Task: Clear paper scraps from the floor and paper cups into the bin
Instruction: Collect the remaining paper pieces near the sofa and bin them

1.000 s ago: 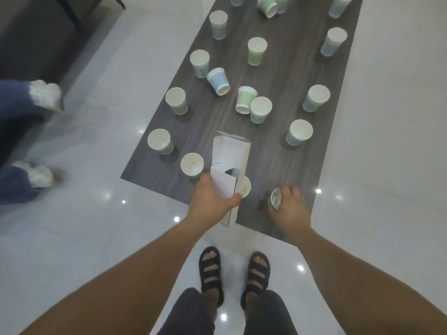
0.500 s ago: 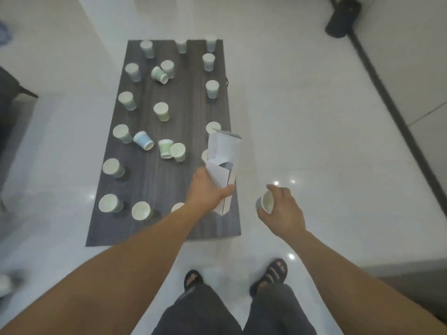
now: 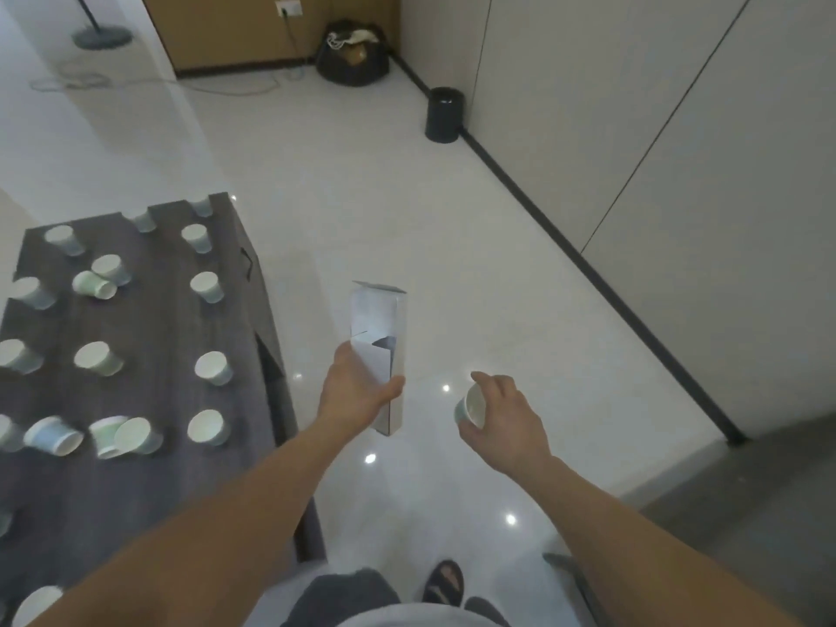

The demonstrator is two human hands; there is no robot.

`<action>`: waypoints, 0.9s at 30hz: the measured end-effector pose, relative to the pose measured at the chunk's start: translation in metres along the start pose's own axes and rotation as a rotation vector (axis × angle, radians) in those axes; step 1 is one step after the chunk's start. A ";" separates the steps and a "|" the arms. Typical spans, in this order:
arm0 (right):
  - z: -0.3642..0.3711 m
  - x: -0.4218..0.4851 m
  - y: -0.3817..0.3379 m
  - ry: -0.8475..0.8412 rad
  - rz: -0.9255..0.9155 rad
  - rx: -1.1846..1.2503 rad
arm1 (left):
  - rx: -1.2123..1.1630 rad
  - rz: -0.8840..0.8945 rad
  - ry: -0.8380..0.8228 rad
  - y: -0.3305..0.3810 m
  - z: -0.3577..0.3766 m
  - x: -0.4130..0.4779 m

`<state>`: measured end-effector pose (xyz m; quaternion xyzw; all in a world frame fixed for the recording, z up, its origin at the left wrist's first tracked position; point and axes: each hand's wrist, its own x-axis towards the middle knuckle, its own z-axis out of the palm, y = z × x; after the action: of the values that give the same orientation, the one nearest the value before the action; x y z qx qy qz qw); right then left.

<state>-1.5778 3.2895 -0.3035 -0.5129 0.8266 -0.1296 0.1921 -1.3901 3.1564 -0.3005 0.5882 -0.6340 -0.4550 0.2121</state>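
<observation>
A person's left hand grips the lower half of a tall white cardboard carton, thumb across its front face and fingers wrapped behind, holding it upright in the air with its top flap open. The right hand, just beside it, pinches 1 small paper cup between thumb and curled fingers; the cup is tilted so that its white inside faces the carton. Both hands hang above the glossy white floor, clear of any surface.

To the left stands a dark wood-grain worktop that carries the remaining cups, more than 12 of them scattered across it. Most sit upright and well apart, while a few in pale green and pale blue lie on their sides, some touching a neighbour.

Below the arms, 1 sandalled foot shows on the tiles, beside dark trouser legs.

The bin, a small black cylinder, stands on the floor far ahead and to the right, against the base of a pale panelled wall and well apart from the hands and the worktop. Beyond it, in the corner, sits a black bag with its mouth open. A thin cable trails over the floor nearby, and the round base of a stand is visible at the far left.
</observation>
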 end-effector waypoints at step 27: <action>-0.155 0.514 0.095 0.053 0.024 0.043 | 0.121 0.072 -0.043 0.225 0.142 0.469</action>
<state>-1.9290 2.8723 -0.2993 -0.4951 0.8345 -0.1586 0.1825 -1.7307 2.7387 -0.3100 0.5669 -0.6855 -0.4204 0.1788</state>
